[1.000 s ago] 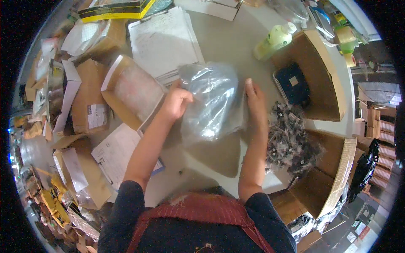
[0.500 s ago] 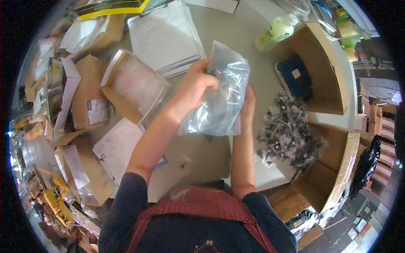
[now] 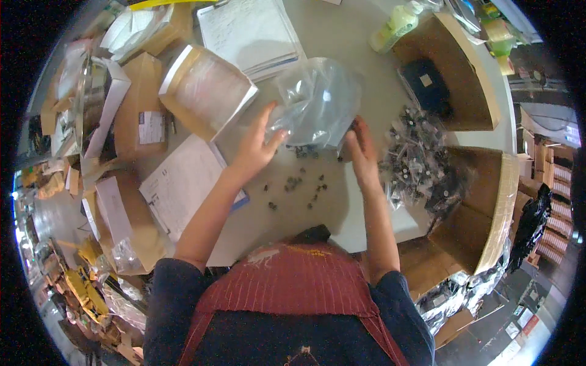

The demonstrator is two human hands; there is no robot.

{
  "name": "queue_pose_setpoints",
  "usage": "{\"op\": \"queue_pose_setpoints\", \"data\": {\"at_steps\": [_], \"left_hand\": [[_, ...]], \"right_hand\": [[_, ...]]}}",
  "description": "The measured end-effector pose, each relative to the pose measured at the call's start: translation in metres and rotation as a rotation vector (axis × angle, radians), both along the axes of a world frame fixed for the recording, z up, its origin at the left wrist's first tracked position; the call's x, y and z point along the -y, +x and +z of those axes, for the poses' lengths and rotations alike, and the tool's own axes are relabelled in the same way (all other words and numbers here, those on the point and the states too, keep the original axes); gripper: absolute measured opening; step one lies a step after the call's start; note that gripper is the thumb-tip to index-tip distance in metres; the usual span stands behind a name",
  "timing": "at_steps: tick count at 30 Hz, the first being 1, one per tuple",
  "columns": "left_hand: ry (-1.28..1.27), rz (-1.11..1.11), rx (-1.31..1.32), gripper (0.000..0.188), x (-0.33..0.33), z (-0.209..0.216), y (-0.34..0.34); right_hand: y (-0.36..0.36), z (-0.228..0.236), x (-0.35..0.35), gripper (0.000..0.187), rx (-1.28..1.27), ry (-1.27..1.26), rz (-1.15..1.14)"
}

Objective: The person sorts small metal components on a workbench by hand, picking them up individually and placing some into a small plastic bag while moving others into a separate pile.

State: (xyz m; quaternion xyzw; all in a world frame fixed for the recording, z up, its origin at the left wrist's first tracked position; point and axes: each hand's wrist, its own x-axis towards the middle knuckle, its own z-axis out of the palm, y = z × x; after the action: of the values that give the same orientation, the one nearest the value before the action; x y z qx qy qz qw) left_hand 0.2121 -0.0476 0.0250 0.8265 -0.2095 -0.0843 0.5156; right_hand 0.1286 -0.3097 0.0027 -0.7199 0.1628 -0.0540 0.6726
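Note:
A clear plastic bag [image 3: 323,100], puffed out and wrinkled, is between my hands over the middle of the table. My left hand [image 3: 257,146] has its thumb and fingers around the bag's lower left edge. At the lower right edge, my right hand [image 3: 363,152] grips the bag; some of its fingertips are hidden. Several small dark pieces [image 3: 294,183] lie scattered on the tabletop below the bag, a few right under its lower edge. They are too small to name.
To the right is a heap of small clear packets with dark parts [image 3: 418,152], beside open cardboard boxes [image 3: 470,67]. Clipboards with papers [image 3: 244,36] lie at the back and left. An open carton [image 3: 210,91] and a green bottle [image 3: 397,27] also stand there.
My hands have moved apart to the bag's lower edges, and the bag has opened out. Small dark pieces now lie spread on the table beneath it. The view has shifted.

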Motion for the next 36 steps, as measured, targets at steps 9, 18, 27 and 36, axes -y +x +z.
{"op": "queue_pose_setpoints", "data": {"at_steps": [9,18,27,36], "left_hand": [[-0.576,0.094,-0.756,0.049,0.031,-0.01,0.048],[-0.943,0.317,-1.014,0.013,0.062,0.0,0.015],[0.07,0.137,-0.245,0.043,-0.009,-0.005,0.008],[0.211,-0.288,0.278,0.099,-0.068,-0.034,-0.138]], "right_hand": [[0.033,0.029,-0.053,0.05,0.06,0.51,-0.168],[0.019,-0.007,-0.043,0.037,0.123,0.822,-0.306],[-0.026,0.007,-0.011,0.043,-0.003,-0.272,0.048],[-0.13,0.011,-0.075,0.056,0.212,-0.422,0.265]]}}
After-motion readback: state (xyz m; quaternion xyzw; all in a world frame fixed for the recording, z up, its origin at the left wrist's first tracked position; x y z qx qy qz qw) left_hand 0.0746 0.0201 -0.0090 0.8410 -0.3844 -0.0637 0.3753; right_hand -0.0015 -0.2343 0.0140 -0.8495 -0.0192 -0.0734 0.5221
